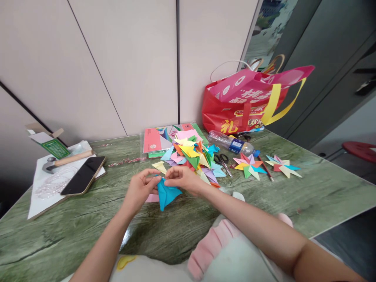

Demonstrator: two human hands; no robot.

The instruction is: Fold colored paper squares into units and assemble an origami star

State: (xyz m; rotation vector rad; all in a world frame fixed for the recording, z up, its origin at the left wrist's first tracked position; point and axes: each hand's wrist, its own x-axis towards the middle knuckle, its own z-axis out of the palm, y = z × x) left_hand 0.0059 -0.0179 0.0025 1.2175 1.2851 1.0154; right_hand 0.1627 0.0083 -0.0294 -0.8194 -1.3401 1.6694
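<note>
A partly folded sheet of blue origami paper [168,196] is held up just above the table between both hands. My left hand [143,186] pinches its upper left edge with thumb and fingers. At its top edge, the thumb and fingers of my right hand [181,178] grip the same paper, close to the left fingertips. Beneath and behind my left hand, part of a pink paper [152,198] shows on the table. Right behind the hands lies a heap of folded paper pieces [190,150] in many colours.
Black-handled scissors [223,161], a plastic bottle [232,144], a pencil [266,169] and two paper stars [249,166] lie right of the heap. A red shopping bag [243,105] stands behind. At left are a phone [84,176], a hammer [69,158] and a green box [53,145].
</note>
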